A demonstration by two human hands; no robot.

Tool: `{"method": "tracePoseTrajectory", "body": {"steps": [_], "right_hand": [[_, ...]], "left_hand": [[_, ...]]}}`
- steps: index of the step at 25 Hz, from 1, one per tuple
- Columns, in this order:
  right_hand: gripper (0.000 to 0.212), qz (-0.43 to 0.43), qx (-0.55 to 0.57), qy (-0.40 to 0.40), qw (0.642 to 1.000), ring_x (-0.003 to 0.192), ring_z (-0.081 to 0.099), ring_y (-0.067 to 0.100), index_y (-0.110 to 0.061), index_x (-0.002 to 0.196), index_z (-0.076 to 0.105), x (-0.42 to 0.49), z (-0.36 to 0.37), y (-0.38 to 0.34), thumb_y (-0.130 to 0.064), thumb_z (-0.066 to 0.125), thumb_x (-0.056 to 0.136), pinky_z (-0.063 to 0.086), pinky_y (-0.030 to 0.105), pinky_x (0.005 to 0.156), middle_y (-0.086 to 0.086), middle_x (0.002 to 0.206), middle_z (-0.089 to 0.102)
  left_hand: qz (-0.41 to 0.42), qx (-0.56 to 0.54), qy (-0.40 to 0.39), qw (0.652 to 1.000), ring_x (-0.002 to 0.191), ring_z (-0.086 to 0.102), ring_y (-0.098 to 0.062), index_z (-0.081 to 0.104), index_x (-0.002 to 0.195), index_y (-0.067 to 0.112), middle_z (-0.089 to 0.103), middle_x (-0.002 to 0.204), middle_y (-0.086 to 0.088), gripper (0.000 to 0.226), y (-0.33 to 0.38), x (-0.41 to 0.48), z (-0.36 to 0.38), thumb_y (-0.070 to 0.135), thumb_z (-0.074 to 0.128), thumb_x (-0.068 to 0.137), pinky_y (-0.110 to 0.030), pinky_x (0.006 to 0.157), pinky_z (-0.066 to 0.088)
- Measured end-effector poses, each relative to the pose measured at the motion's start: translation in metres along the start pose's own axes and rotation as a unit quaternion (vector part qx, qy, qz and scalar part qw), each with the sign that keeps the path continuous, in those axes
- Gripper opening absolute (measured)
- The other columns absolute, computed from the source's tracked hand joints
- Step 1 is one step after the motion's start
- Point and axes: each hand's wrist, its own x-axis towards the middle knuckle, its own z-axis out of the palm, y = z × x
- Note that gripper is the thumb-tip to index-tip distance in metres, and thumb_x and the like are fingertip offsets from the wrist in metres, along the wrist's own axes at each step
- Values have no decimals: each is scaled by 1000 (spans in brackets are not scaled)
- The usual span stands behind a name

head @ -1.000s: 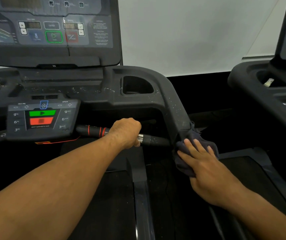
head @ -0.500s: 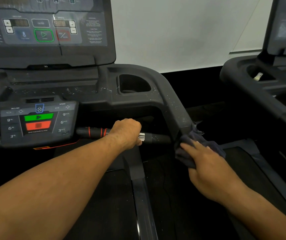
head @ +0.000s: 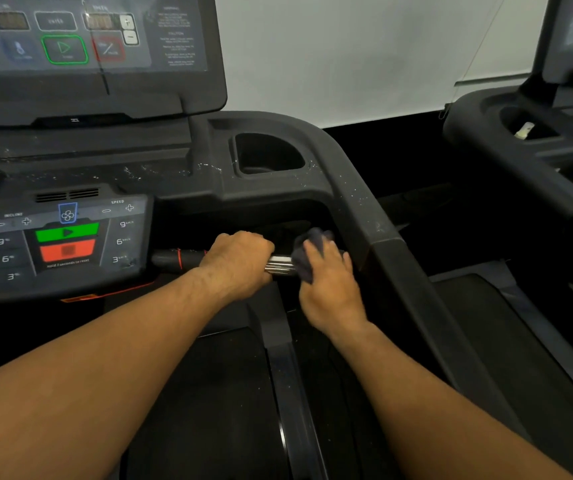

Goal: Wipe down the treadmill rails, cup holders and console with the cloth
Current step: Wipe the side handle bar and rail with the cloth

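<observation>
My left hand point(head: 240, 259) grips the black front handlebar point(head: 177, 259) of the treadmill, just left of its shiny metal sensor section point(head: 279, 265). Right beside it, my right hand point(head: 330, 282) holds a dark cloth point(head: 307, 249) wrapped against the bar's right end, near the inner face of the right side rail point(head: 378, 230). White specks dot the rail and the rim of the right cup holder point(head: 267, 155). The lower control panel point(head: 66, 240) with green and red buttons sits left of my hands; the upper console point(head: 80, 46) rises above it.
A second treadmill point(head: 534, 140) stands at the right, with a small object in its cup holder point(head: 524, 129). The black running belt point(head: 215, 410) lies under my forearms. A pale wall fills the background.
My right hand has carried the cloth left, off the right side rail and onto the front handlebar next to my left hand. The left hand has kept its grip. The view has shifted slightly.
</observation>
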Motion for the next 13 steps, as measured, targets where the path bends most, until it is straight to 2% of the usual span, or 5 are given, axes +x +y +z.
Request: {"method": "tracePoseTrajectory", "body": {"steps": [3, 6, 8, 10, 13], "right_hand": [[74, -45, -64, -42, 996, 148, -8, 24, -20, 153, 16, -14, 26, 12, -20, 51, 88, -10, 44, 118, 8, 161, 10], [77, -75, -115, -60, 989, 146, -14, 25, -22, 153, 7, -23, 31, 22, -26, 50, 89, -14, 46, 116, 10, 162, 4], [60, -70, -110, -41, 991, 144, 24, 27, -24, 147, 33, 0, 29, 20, -31, 50, 90, 8, 47, 120, 8, 149, 38], [30, -20, -77, -22, 997, 103, 60, 19, -25, 117, 55, 31, 21, 10, -40, 42, 94, 43, 41, 98, -2, 105, 64], [29, 2, -76, -2, 997, 77, 62, 15, -24, 101, 57, 41, 22, 8, -45, 37, 96, 50, 38, 80, -5, 83, 63]], "left_hand": [[4, 41, 13, 999, 87, 55, -15, 58, 104, 25, 59, 99, 3, 24, -4, 3, 1, 41, 63, 86, -31, 73, 38], [10, 29, -6, 1000, 85, 57, -14, 58, 105, 26, 60, 97, 4, 28, -6, 8, -3, 43, 66, 85, -31, 71, 38], [4, 23, -14, 1000, 85, 58, -14, 59, 107, 26, 61, 95, 4, 28, -5, 7, -6, 42, 67, 85, -30, 71, 39], [-3, 22, -14, 1000, 83, 59, -13, 60, 108, 25, 61, 93, 5, 29, -3, 7, -8, 41, 68, 85, -30, 70, 43], [-11, 9, -16, 1000, 83, 60, -13, 60, 110, 25, 62, 93, 4, 30, -2, 7, -7, 40, 68, 85, -30, 73, 46]]}}
